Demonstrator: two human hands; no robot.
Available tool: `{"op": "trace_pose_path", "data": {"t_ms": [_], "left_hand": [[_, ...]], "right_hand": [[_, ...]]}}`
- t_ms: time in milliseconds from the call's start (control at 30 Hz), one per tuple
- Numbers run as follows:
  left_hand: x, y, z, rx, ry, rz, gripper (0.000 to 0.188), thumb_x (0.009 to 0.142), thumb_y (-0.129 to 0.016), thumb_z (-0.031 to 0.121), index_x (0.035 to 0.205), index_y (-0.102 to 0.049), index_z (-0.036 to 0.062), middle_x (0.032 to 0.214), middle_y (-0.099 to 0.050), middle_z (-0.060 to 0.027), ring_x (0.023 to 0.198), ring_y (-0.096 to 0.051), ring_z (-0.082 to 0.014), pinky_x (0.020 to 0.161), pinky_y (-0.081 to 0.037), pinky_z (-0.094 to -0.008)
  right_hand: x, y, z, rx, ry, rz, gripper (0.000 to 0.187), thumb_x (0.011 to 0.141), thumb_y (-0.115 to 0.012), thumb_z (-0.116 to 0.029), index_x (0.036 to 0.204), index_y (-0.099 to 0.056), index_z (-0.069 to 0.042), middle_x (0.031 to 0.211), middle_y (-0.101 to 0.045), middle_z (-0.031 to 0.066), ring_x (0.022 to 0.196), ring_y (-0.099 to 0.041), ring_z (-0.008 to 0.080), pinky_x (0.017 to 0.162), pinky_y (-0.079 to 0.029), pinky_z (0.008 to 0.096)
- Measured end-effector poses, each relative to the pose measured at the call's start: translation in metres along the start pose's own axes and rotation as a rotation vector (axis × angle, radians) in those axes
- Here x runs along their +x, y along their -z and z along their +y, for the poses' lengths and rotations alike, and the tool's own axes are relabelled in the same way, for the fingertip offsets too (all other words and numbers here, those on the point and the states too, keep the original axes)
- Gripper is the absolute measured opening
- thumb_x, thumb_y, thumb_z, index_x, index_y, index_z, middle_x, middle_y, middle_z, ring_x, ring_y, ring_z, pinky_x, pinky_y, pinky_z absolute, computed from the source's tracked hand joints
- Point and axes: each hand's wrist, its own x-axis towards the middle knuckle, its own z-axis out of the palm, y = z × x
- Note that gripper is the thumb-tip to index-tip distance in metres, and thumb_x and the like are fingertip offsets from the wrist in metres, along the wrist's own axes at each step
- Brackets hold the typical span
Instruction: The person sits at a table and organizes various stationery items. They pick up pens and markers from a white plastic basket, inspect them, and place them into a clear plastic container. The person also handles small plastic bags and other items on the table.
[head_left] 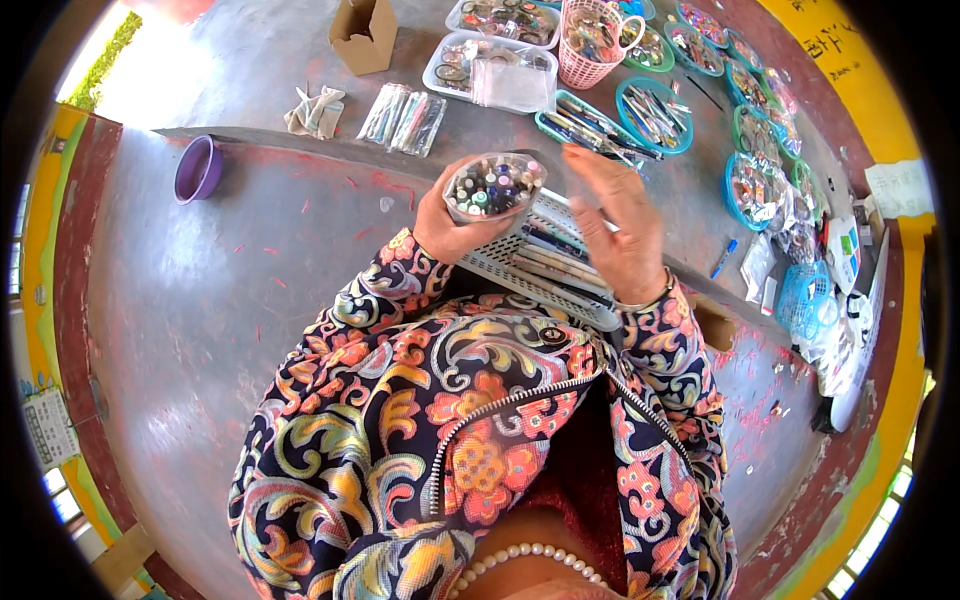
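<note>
My left hand [447, 222] is wrapped round a bundle of pens [497, 184] in a clear holder, a bag or a cup, I cannot tell which. The pen ends point up, mostly dark, white and blue. My right hand [622, 228] is raised to the right of the bundle, fingers stretched and apart, with nothing in it. Beneath both hands is a white perforated basket [487, 278] with more pens [565, 268] lying in it. My right hand hides part of that basket.
Beyond my hands, a raised ledge bears flat packs of pens [402, 120], a grey cloth [315, 111], an open cardboard box [363, 38], clear tubs [434, 85], a pink basket [583, 72] and several blue and green baskets. A purple bowl [198, 170] stands at left.
</note>
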Motion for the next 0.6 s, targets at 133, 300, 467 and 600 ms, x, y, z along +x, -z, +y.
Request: {"op": "trace_pose_path", "data": {"t_ms": [133, 300, 467, 600], "left_hand": [[0.0, 0.003, 0.001, -0.019, 0.009, 0.044, 0.071, 0.069, -0.076, 0.0, 0.129, -0.039, -0.004, 0.119, -0.057, -0.012, 0.108, -0.057, -0.0169, 0.093, -0.046, -0.0315], [-0.002, 0.003, 0.003, 0.008, -0.041, 0.085, 0.068, 0.069, -0.074, -0.003, 0.128, -0.04, -0.0051, 0.117, -0.058, -0.0122, 0.106, -0.058, -0.0171, 0.092, -0.047, -0.0309], [-0.001, 0.007, -0.003, -0.018, 0.026, 0.067, 0.069, 0.069, -0.075, -0.001, 0.128, -0.041, -0.0045, 0.117, -0.058, -0.0125, 0.106, -0.057, -0.0172, 0.092, -0.047, -0.0312], [-0.002, 0.005, -0.002, 0.017, 0.036, 0.057, 0.07, 0.068, -0.076, -0.001, 0.128, -0.04, -0.0045, 0.118, -0.057, -0.0124, 0.108, -0.056, -0.0173, 0.093, -0.046, -0.0311]], "right_hand": [[-0.027, 0.017, 0.02, 0.054, -0.257, 0.09, 0.019, 0.085, -0.062, -0.007, 0.102, -0.065, -0.002, 0.099, -0.067, 0.0121, 0.091, -0.064, 0.0251, 0.078, -0.048, 0.0306], [-0.071, 0.026, 0.035, -0.048, -0.352, -0.123, 0.014, 0.083, -0.061, -0.006, 0.096, -0.065, -0.002, 0.087, -0.066, 0.0129, 0.079, -0.063, 0.0297, 0.069, -0.049, 0.0336], [-0.097, 0.01, 0.028, -0.412, -0.24, -0.263, 0.016, 0.081, -0.057, -0.01, 0.095, -0.062, -0.004, 0.086, -0.062, 0.0104, 0.081, -0.059, 0.0301, 0.067, -0.049, 0.0387], [-0.1, -0.004, 0.03, -0.583, -0.267, -0.382, 0.012, 0.08, -0.054, -0.008, 0.089, -0.059, -0.004, 0.086, -0.058, 0.0089, 0.085, -0.057, 0.0279, 0.067, -0.05, 0.0382]]}}
